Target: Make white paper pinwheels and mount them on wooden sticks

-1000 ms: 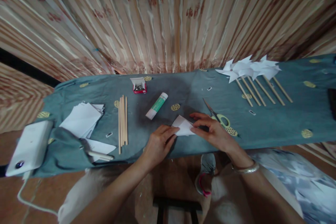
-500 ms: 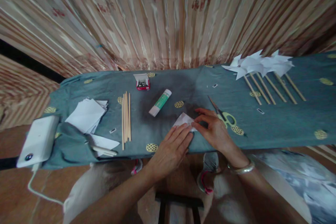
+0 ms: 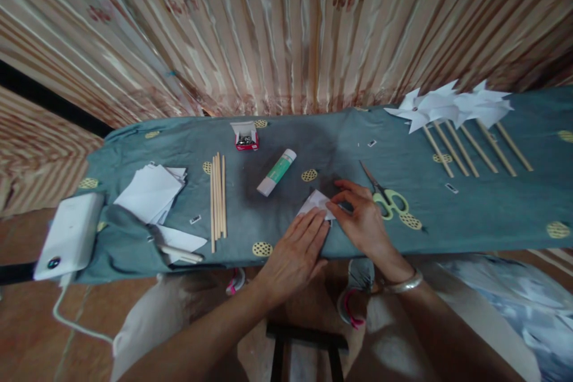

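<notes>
Curtain point(image 3: 268, 42) across the upper frame, patterned. Below, cloth-covered bench point(image 3: 501, 215) spanning the middle. Upper right, white paper pinwheels point(image 3: 447, 110) in a row. Lower centre, left hand point(image 3: 298, 250) palm down, fingers laid flat over folded paper point(image 3: 314, 199) on the bench, gripping nothing; a second ago, only fingertips at the paper's lower left edge. Looks like a shift from lining up edges to pressing the crease. Just right of it, right hand point(image 3: 362, 221), grip nearly closed, thumb and forefinger at the paper's right side; too small to say whether truly pinched. Far left, stack of white sheets point(image 3: 150, 191). Right of centre, scissors point(image 3: 380, 188). Left of centre, bare sticks point(image 3: 218, 197), then glue stick point(image 3: 277, 171), and, above, open-lidded red-and-white box point(image 3: 246, 143).
</notes>
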The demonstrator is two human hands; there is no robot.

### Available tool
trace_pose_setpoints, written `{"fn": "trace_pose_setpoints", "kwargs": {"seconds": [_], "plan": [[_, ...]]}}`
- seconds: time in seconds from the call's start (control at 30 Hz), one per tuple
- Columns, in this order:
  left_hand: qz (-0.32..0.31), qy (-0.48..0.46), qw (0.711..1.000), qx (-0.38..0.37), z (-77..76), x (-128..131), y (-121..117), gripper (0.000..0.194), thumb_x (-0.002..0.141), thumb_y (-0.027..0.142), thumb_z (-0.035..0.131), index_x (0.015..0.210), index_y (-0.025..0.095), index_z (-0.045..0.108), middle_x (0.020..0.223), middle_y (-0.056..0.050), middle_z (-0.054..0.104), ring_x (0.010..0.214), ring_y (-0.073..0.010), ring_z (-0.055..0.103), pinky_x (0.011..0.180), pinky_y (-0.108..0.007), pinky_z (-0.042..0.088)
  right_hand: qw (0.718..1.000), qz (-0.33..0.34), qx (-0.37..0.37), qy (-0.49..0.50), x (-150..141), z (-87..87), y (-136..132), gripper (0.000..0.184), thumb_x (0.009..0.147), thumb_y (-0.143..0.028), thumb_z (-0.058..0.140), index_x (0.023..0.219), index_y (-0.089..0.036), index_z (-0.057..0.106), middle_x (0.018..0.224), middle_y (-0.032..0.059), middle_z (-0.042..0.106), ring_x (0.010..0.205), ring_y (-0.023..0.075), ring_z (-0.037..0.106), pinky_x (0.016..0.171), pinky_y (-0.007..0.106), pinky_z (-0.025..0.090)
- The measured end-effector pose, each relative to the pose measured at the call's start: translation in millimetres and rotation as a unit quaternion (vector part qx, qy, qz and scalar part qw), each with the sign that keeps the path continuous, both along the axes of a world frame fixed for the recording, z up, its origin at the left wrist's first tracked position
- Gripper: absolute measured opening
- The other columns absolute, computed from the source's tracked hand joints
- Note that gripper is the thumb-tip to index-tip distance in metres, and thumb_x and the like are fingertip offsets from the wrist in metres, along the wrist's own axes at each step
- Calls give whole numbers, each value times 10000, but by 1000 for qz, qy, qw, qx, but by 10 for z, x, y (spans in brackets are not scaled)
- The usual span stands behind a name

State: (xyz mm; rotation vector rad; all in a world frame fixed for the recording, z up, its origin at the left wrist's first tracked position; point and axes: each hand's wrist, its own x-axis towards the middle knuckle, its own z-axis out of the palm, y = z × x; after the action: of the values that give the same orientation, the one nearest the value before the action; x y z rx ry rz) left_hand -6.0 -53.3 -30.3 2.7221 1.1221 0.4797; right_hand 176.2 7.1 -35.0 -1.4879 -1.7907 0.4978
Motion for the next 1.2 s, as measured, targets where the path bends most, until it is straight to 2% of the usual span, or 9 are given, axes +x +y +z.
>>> {"fn": "trace_pose_setpoints", "kwargs": {"seconds": [0.3,0.57,1.2], "plan": [[2,20,1000,-1,11,6,12,601,920,337,537,1398,18,362,1473,-233,434,1438,-324,290,1158,-510,322,1000,-14,10,-12,-41,-8,-21,165,843,-315,590,745,-202,659,1146,141,673,1103,307,578,957,499,457],[3,28,1000,-12,22,8,9,606,933,349,510,1420,34,333,1494,-225,407,1458,-293,246,1175,-491,289,1000,-19,12,-15,-55,-2,-21,135,829,-291,592,743,-205,649,1135,142,676,1095,303,584,960,495,457],[3,34,999,-11,29,15,11,584,928,340,524,1401,38,362,1498,-232,396,1442,-311,288,1165,-505,300,1000,-28,-10,-9,-64,32,5,96,799,-257,609,715,-220,637,1128,113,671,1089,295,579,965,483,450]]}}
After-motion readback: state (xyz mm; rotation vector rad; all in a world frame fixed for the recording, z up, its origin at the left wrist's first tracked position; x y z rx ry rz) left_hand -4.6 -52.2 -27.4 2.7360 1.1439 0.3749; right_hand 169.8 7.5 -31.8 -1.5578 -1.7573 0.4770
